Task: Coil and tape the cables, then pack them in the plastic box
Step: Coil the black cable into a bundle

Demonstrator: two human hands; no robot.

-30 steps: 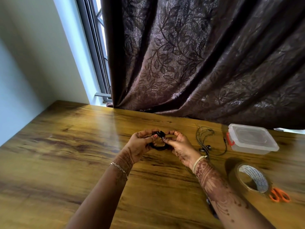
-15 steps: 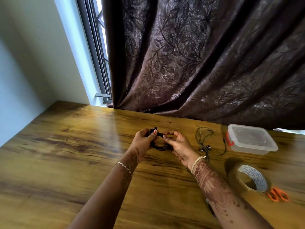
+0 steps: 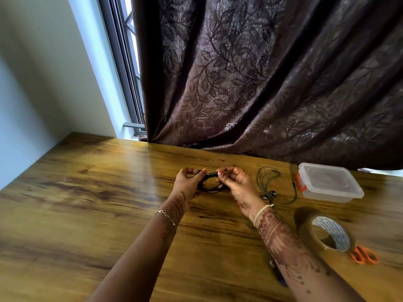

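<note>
A small coil of black cable (image 3: 211, 183) hangs between both hands just above the wooden table (image 3: 87, 203). My left hand (image 3: 189, 183) grips the coil's left side with curled fingers. My right hand (image 3: 236, 182) pinches the cable's plug end at the top right of the coil. To the right lies a loose thin earphone cable (image 3: 269, 182) on the table. Beyond it stands the clear plastic box (image 3: 329, 182), lid on, with an orange clip. A roll of brown tape (image 3: 327, 235) lies near my right forearm.
Orange-handled scissors (image 3: 364, 256) lie just right of the tape roll. A dark object (image 3: 278, 273) is partly hidden under my right forearm. A dark patterned curtain (image 3: 261, 83) hangs down to the table's far edge, with a window at its left.
The coil has stayed between my hands. My fingers have shifted along it, and the plug end now points right into my right fingertips.
</note>
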